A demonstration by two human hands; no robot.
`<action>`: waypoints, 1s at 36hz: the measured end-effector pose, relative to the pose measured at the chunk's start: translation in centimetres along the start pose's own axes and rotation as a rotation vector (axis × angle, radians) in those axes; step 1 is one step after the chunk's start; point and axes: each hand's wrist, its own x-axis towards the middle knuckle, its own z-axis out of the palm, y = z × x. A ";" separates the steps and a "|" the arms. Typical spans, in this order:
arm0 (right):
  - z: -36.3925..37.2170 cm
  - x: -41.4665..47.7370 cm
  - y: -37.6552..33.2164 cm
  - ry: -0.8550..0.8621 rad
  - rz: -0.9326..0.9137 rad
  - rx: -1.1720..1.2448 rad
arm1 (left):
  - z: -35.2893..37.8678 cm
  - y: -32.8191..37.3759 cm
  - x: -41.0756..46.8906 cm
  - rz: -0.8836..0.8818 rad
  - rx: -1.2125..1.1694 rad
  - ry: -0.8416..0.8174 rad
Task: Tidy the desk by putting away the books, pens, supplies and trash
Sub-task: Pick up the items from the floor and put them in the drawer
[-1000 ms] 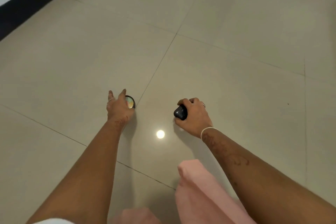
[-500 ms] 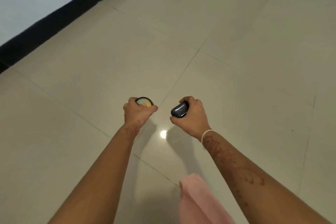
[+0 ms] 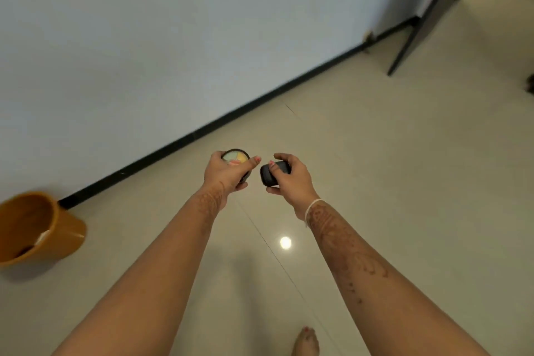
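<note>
My left hand [image 3: 228, 172] grips a small round black container [image 3: 235, 155] whose top shows pale green, yellow and pink segments. My right hand [image 3: 290, 178] holds a small dark rounded case [image 3: 270, 173], fingers curled round it. Both hands are raised in front of me above the tiled floor, a short gap between them. No desk is in view.
An orange plastic bin [image 3: 37, 228] stands on the floor at the far left by the black skirting [image 3: 202, 133] of the pale wall. A dark slanted furniture leg [image 3: 416, 29] is at the upper right. My bare foot [image 3: 306, 341] shows at the bottom.
Both hands have lifted off the floor with the round container and the dark case. My view has risen, bringing the wall, the bin and the furniture leg into sight.
</note>
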 end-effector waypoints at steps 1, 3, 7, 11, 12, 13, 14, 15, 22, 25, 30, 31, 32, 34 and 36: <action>1.2 -1.0 -2.1 -0.039 -0.013 -0.017 | -2.0 1.5 -1.6 0.007 -0.019 0.018; 3.8 -3.4 -6.1 -0.116 -0.040 -0.018 | -6.2 4.0 -4.5 0.011 -0.069 0.065; 9.7 -8.1 -12.2 -0.222 -0.090 0.007 | -14.6 7.4 -10.2 0.009 -0.190 0.161; 16.7 -12.9 -15.6 -0.381 -0.087 0.040 | -23.0 8.1 -15.5 0.039 -0.212 0.266; 18.5 -14.1 -16.2 -0.425 -0.092 0.049 | -25.0 8.0 -16.7 0.050 -0.229 0.295; 20.3 -15.4 -16.6 -0.469 -0.097 0.041 | -27.0 7.7 -18.0 0.057 -0.250 0.325; 22.1 -16.7 -16.8 -0.512 -0.101 0.025 | -28.8 7.4 -19.4 0.059 -0.275 0.355; 23.7 -18.0 -16.8 -0.550 -0.108 0.002 | -30.5 6.9 -20.8 0.056 -0.302 0.379; 33.7 -28.4 -15.3 -0.859 -0.156 -0.114 | -41.2 0.6 -31.0 0.034 -0.507 0.551; 37.6 -33.1 -14.1 -0.983 -0.158 -0.169 | -45.2 -2.9 -35.1 0.041 -0.588 0.642; 43.7 -40.7 -11.3 -1.189 -0.161 -0.266 | -50.9 -9.5 -41.1 0.060 -0.725 0.760; 44.8 -42.0 -10.6 -1.225 -0.168 -0.295 | -51.9 -10.8 -42.1 0.056 -0.753 0.783; 45.9 -43.2 -9.9 -1.254 -0.183 -0.327 | -52.8 -12.0 -43.0 0.049 -0.779 0.806; 47.8 -45.2 -8.5 -1.301 -0.228 -0.391 | -54.2 -14.2 -44.5 0.026 -0.806 0.849; 49.5 -46.9 -7.3 -1.346 -0.271 -0.454 | -55.4 -16.1 -45.8 0.001 -0.820 0.881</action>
